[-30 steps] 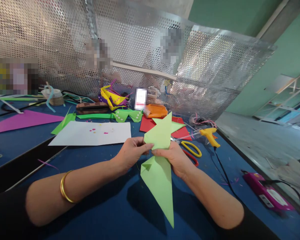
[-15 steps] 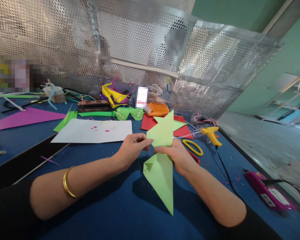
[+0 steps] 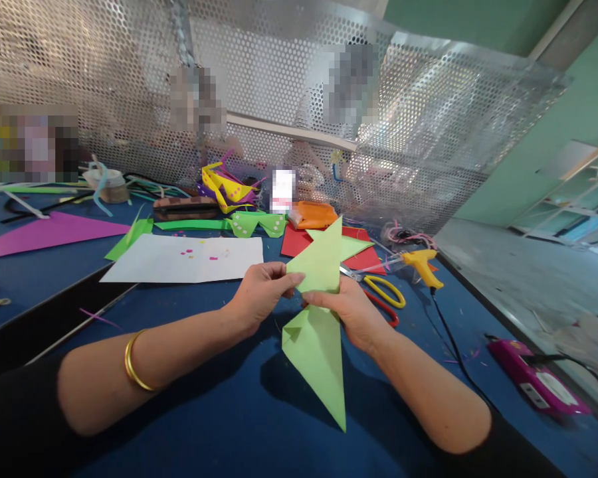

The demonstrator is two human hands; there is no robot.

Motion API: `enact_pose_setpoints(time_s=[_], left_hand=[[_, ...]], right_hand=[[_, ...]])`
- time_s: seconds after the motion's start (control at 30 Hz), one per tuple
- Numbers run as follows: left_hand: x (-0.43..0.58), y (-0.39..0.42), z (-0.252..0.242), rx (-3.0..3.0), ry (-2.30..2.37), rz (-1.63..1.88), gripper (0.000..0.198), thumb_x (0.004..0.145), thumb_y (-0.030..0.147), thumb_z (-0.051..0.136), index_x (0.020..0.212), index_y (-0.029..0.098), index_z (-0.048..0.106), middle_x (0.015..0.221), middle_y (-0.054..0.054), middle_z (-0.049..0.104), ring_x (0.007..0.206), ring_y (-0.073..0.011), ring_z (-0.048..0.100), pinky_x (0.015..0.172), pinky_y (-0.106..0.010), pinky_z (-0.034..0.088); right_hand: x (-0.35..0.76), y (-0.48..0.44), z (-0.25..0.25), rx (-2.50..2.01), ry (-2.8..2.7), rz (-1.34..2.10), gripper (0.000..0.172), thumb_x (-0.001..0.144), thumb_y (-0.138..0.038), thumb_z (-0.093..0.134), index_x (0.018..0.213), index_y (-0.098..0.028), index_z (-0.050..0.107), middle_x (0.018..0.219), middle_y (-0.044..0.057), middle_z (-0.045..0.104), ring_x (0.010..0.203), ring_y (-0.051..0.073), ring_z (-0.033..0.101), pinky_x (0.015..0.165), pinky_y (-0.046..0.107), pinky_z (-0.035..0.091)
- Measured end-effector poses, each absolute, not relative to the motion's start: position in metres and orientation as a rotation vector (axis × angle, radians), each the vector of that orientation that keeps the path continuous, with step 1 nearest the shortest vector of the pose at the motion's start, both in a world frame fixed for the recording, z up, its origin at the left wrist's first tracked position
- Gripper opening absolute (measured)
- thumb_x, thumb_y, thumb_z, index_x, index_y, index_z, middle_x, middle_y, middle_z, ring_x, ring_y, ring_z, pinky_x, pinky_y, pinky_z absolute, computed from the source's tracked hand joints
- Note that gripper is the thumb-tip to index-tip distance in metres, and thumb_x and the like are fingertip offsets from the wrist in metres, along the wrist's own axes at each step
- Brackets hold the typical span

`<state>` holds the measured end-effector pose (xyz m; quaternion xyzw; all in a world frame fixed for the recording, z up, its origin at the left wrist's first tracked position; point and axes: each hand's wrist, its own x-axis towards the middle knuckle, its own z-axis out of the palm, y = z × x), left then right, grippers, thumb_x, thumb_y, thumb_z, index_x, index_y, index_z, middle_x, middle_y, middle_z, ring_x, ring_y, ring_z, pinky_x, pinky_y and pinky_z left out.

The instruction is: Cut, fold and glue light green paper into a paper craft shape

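A folded light green paper (image 3: 319, 358) with pointed ends is held upright above the blue table. My left hand (image 3: 264, 292) pinches its left edge near the upper half, thumb in front. My right hand (image 3: 353, 309) grips it around the middle, the thumb lying across the front and the other fingers hidden behind. A small folded flap shows on the left of the lower half. Just right of my right hand lie scissors (image 3: 385, 292) with one yellow and one red handle loop.
A yellow glue gun (image 3: 421, 265) and a magenta power strip (image 3: 535, 378) are at the right. Behind lie red paper (image 3: 294, 242), green paper glasses (image 3: 256, 224) and an orange item (image 3: 313, 214). White paper (image 3: 179, 259) and purple paper (image 3: 60, 232) lie left. A perforated screen (image 3: 279, 79) stands behind.
The green paper and both hands have shifted very slightly left, and more of the scissors shows. Both hands keep the same hold.
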<state>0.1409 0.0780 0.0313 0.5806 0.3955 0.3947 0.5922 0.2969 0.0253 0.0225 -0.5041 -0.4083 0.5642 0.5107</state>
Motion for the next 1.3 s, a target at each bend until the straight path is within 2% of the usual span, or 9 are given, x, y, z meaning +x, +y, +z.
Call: enact_pose_setpoints(time_s=[0.2, 0.37, 0.47, 0.63, 0.77, 1.1, 1.3], left_hand=[[0.1413, 0.0783, 0.0286, 1.358, 0.905, 0.873, 0.033, 0.07, 0.039, 0.07, 0.05, 0.017, 0.057, 0.049, 0.001, 0.052, 0.053, -0.0107, 0.044, 0.058, -0.027, 0.037], [0.1431, 0.0757, 0.0308, 1.228, 0.851, 0.83, 0.037, 0.07, 0.052, 0.07, 0.059, 0.017, 0.062, 0.06, -0.002, 0.059, 0.059, -0.0127, 0.049, 0.066, -0.029, 0.043], [0.1429, 0.0737, 0.0319, 1.283, 0.83, 0.841, 0.033, 0.069, 0.047, 0.073, 0.06, 0.017, 0.062, 0.063, -0.002, 0.061, 0.063, -0.0132, 0.051, 0.068, -0.028, 0.042], [0.1414, 0.0757, 0.0314, 1.329, 0.886, 0.86, 0.026, 0.068, 0.035, 0.073, 0.053, 0.018, 0.059, 0.056, 0.0, 0.058, 0.06, -0.0122, 0.049, 0.065, -0.028, 0.04], [0.1413, 0.0761, 0.0326, 1.323, 0.879, 0.789, 0.027, 0.065, 0.034, 0.075, 0.051, 0.018, 0.058, 0.053, 0.001, 0.057, 0.057, -0.0116, 0.048, 0.064, -0.028, 0.039], [0.1441, 0.0734, 0.0284, 1.155, 0.867, 0.697, 0.027, 0.058, 0.035, 0.082, 0.061, 0.016, 0.063, 0.062, -0.001, 0.065, 0.067, -0.0135, 0.06, 0.075, -0.028, 0.046], [0.1447, 0.0735, 0.0301, 1.132, 0.898, 0.689, 0.026, 0.061, 0.031, 0.081, 0.059, 0.016, 0.06, 0.062, -0.002, 0.067, 0.065, -0.0124, 0.061, 0.071, -0.026, 0.046]], right_hand=[[0.2965, 0.0246, 0.025, -1.17, -0.977, 1.359, 0.031, 0.058, -0.022, 0.082, 0.088, -0.017, 0.074, 0.075, 0.002, 0.072, 0.061, 0.018, 0.062, 0.06, 0.032, 0.049], [0.2962, 0.0267, 0.0252, -1.122, -0.917, 1.312, 0.027, 0.059, -0.021, 0.081, 0.086, -0.019, 0.073, 0.073, 0.001, 0.072, 0.06, 0.017, 0.062, 0.061, 0.032, 0.049], [0.2966, 0.0268, 0.0245, -1.11, -0.912, 1.283, 0.028, 0.06, -0.022, 0.081, 0.087, -0.019, 0.073, 0.077, 0.001, 0.073, 0.064, 0.018, 0.063, 0.064, 0.032, 0.049], [0.2973, 0.0256, 0.0236, -1.114, -0.938, 1.329, 0.028, 0.061, -0.024, 0.081, 0.087, -0.018, 0.074, 0.079, 0.003, 0.074, 0.067, 0.019, 0.064, 0.066, 0.033, 0.05], [0.2999, 0.027, 0.0249, -1.128, -0.886, 1.275, 0.033, 0.061, -0.029, 0.083, 0.091, -0.018, 0.073, 0.089, 0.006, 0.075, 0.074, 0.022, 0.067, 0.071, 0.036, 0.052], [0.2951, 0.0291, 0.0196, -1.142, -0.812, 1.166, 0.034, 0.058, -0.025, 0.083, 0.09, -0.02, 0.073, 0.086, 0.004, 0.076, 0.072, 0.023, 0.068, 0.068, 0.036, 0.052], [0.301, 0.0302, 0.022, -1.16, -0.846, 1.129, 0.031, 0.059, -0.026, 0.082, 0.087, -0.017, 0.072, 0.085, 0.006, 0.076, 0.069, 0.022, 0.067, 0.066, 0.036, 0.052]])
